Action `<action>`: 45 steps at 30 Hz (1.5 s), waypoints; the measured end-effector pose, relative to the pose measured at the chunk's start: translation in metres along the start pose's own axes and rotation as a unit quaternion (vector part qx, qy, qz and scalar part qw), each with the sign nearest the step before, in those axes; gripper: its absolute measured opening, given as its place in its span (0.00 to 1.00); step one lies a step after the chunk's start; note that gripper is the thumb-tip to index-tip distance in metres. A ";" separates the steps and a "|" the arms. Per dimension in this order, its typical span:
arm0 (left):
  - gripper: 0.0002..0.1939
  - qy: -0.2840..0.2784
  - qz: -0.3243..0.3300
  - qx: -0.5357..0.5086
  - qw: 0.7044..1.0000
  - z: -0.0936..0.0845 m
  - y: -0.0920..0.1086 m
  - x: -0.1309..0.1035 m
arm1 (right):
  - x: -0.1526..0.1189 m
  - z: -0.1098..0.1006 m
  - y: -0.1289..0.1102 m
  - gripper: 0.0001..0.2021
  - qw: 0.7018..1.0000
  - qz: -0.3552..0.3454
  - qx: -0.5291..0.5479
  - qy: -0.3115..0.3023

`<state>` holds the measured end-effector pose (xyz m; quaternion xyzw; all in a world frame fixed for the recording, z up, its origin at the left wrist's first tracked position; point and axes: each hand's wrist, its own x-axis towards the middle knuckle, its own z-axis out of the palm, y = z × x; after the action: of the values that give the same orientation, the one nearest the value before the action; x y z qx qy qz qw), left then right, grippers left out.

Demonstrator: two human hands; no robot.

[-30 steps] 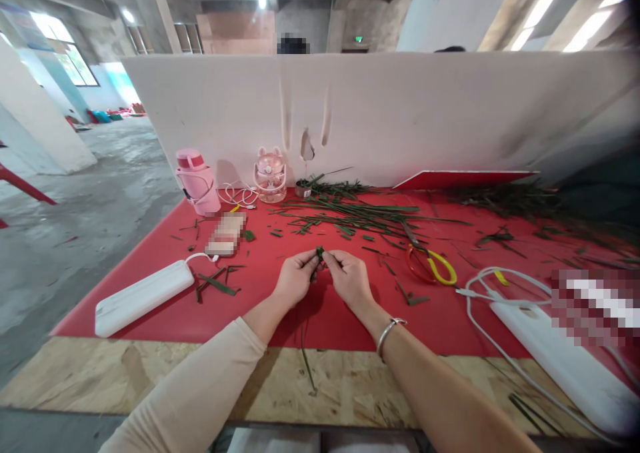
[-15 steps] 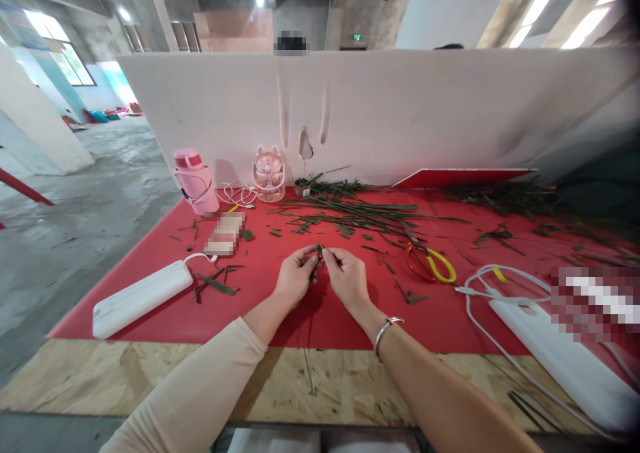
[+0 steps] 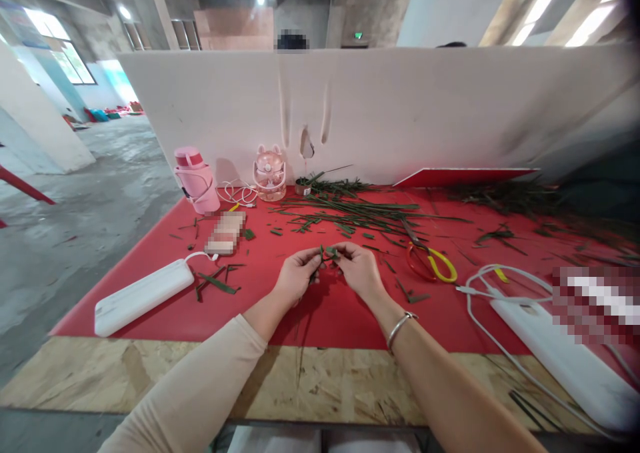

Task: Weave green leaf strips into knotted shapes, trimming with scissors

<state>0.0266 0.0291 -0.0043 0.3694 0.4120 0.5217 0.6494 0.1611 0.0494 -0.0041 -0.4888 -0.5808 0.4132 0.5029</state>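
Over the red table covering [image 3: 280, 313], my left hand [image 3: 296, 274] pinches a small piece of green leaf strip [image 3: 322, 251] between thumb and fingers. Thin dark strands hang below that hand toward the bare board edge. Close beside it on the right, my right hand [image 3: 359, 266] is closed on another bit of green leaf, its fingertips just apart from the left ones. How the two bits join cannot be made out. Behind the hands lies a loose pile of long green leaf strips [image 3: 350, 207]. Scissors [image 3: 435, 263] with yellow and red handles rest to the right.
A white power bank [image 3: 145, 296] lies left, cabled to a blurred phone-like object. Another white power bank [image 3: 560, 353] with a looped cable is at right. A pink bottle [image 3: 197, 183] and a clear pink jug [image 3: 270, 173] stand before the white partition [image 3: 380, 113].
My right hand has moved slightly right, away from my left, with green leaf now showing at its fingertips. My left hand has stayed nearly in place.
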 end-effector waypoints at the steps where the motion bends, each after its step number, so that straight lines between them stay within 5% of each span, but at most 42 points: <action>1: 0.22 0.006 0.001 0.001 1.000 0.000 0.000 0.000 | -0.001 0.000 -0.001 0.09 1.000 -0.013 -0.020 0.008; 9: 0.23 0.039 0.035 -0.018 0.998 -0.003 -0.001 0.004 | -0.012 0.003 -0.016 0.09 0.974 -0.170 -0.127 -0.078; 17: 0.22 -0.008 0.045 0.015 0.999 0.000 -0.002 0.001 | -0.005 0.009 -0.006 0.12 0.998 -0.023 0.053 0.008; 23: 0.20 -0.028 0.046 0.035 0.998 0.000 -0.002 0.001 | -0.005 0.010 -0.005 0.12 0.997 -0.016 0.062 0.032; 27: 0.22 -0.002 0.071 0.015 0.997 -0.001 -0.004 0.004 | -0.007 0.009 -0.008 0.10 0.999 -0.025 0.018 0.014; 31: 0.31 0.006 0.074 -0.011 0.997 -0.002 -0.006 0.007 | -0.008 0.003 -0.012 0.10 0.997 -0.041 -0.021 -0.062; 34: 0.28 0.004 0.061 -0.034 0.998 -0.002 -0.003 0.006 | -0.007 0.002 -0.013 0.11 0.993 -0.023 0.006 -0.116; 45: 0.23 0.026 0.029 -0.126 0.991 -0.007 0.003 0.009 | -0.008 0.013 -0.010 0.12 0.995 0.029 0.058 -0.076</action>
<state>0.0205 0.0390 -0.0056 0.2821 0.3489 0.5977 0.6644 0.1471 0.0395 0.0026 -0.4426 -0.5778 0.4970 0.4725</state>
